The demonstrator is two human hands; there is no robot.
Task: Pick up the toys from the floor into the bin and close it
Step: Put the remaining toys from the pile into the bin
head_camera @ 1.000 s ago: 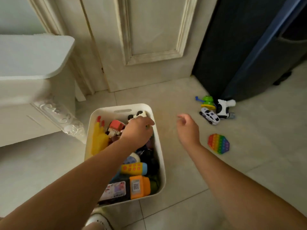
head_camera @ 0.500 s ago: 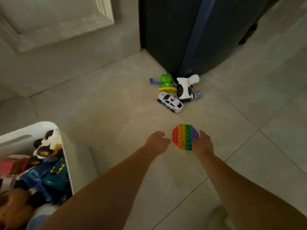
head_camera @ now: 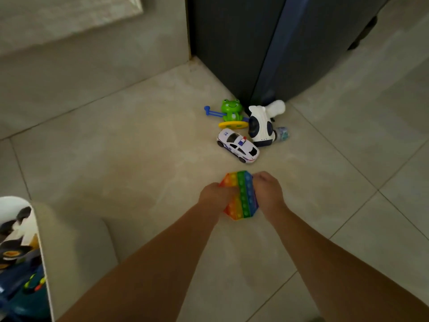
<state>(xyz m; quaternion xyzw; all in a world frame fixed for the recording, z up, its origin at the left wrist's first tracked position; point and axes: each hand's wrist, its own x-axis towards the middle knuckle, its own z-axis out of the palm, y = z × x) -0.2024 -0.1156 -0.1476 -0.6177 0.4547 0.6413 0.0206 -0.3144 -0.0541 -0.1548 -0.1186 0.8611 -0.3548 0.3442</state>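
At the near left edge of the scene stands the white bin (head_camera: 44,240), open at the top and already filled with toys, only its right wall and part of its load in sight. Both bare forearms reach out from the near edge across the pale tiled floor (head_camera: 139,159) toward the middle. The left hand (head_camera: 214,194) and the right hand (head_camera: 267,191) meet on the rainbow pop toy (head_camera: 242,198), one on each side; the left fingers curl over its left edge and the right fingers close over its right edge, so both are grasping it. Whether the toy rests on the floor or is lifted off it cannot be told. Just beyond it lies a white police car (head_camera: 238,145), pointing near-right. Farther still, close together, are a green frog toy (head_camera: 231,111) on a yellow base with a blue handle, and a white and dark robot toy (head_camera: 262,126) lying on its side just right of it. Behind these rises a dark cabinet (head_camera: 232,43), and at the far left a pale panelled door (head_camera: 69,31).
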